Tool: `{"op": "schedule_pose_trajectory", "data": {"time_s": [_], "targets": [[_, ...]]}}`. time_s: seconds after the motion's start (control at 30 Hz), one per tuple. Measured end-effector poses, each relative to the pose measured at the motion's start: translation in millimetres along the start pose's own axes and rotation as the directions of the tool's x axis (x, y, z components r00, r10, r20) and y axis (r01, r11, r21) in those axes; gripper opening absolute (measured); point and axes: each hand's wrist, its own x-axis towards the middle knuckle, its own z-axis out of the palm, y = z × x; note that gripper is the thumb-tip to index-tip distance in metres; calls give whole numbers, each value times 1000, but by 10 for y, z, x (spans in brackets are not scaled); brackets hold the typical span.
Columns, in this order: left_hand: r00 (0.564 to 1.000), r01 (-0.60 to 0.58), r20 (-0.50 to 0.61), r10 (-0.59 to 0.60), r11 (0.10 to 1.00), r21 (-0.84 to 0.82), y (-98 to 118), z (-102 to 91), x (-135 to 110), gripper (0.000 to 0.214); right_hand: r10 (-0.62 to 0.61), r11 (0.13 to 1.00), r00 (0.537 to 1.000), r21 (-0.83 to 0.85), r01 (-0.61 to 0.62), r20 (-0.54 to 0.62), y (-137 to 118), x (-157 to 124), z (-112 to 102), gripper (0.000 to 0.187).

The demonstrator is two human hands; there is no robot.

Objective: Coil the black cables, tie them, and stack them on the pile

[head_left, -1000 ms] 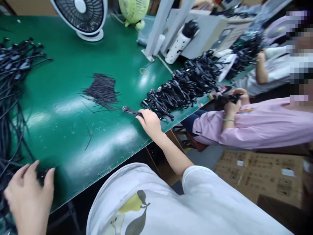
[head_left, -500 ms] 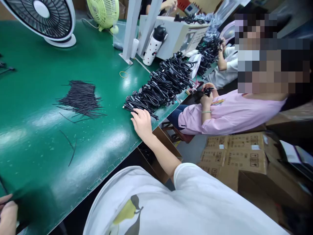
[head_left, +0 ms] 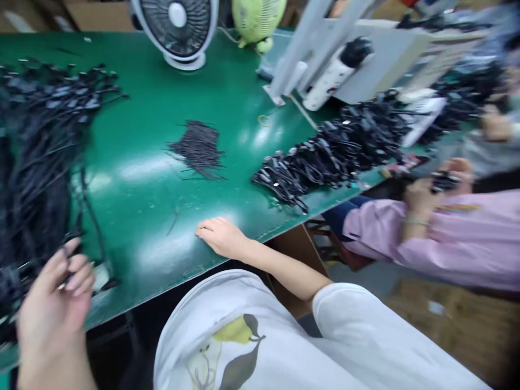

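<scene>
My left hand (head_left: 52, 303) is at the lower left, its fingers curled round a black cable (head_left: 87, 216) that comes out of the big heap of loose black cables (head_left: 36, 141) on the left of the green table (head_left: 154, 179). My right hand (head_left: 221, 236) lies on the table near its front edge, fingers loosely curled, with nothing seen in it. A pile of coiled black cables (head_left: 325, 154) sits to its upper right, a hand's length away. A small bundle of thin black ties (head_left: 199, 147) lies in the middle of the table.
Two fans, one white (head_left: 176, 30) and one green (head_left: 258, 19), stand at the back. A metal post (head_left: 300, 54) and a white bottle (head_left: 335, 73) stand behind the coiled pile. A person in a pink sleeve (head_left: 426, 238) works at the right. Cardboard boxes (head_left: 459, 319) lie on the floor.
My right hand has left the coiled pile and drawn back to the table's front edge, empty. My left hand has come up into view on a cable. The view swung left.
</scene>
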Motion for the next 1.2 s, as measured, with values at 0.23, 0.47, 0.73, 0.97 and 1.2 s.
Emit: {"op": "schedule_pose_trajectory", "data": {"time_s": [0.23, 0.47, 0.73, 0.97, 1.2], "targets": [[921, -24, 388, -45, 985, 173, -157, 104, -676, 40, -221, 945, 972, 229, 235, -84, -566, 1481, -102, 61], [924, -256, 374, 80, 856, 449, -126, -612, -1030, 35, -376, 917, 910, -71, 393, 177, -684, 2818, 196, 18], [869, -477, 128, 478, 741, 472, 70, -1153, -969, 16, -423, 898, 863, 3, 441, -276, -1068, 2918, -780, 28], [743, -636, 475, 472, 720, 279, 200, -1328, -1013, 29, -702, 696, 618, 158, 700, 354, -994, 2376, -283, 11], [679, -707, 553, 482, 632, 318, 204, -1208, -1109, 28, -563, 718, 488, -102, 689, -667, -1183, 2117, -1610, 33]]}}
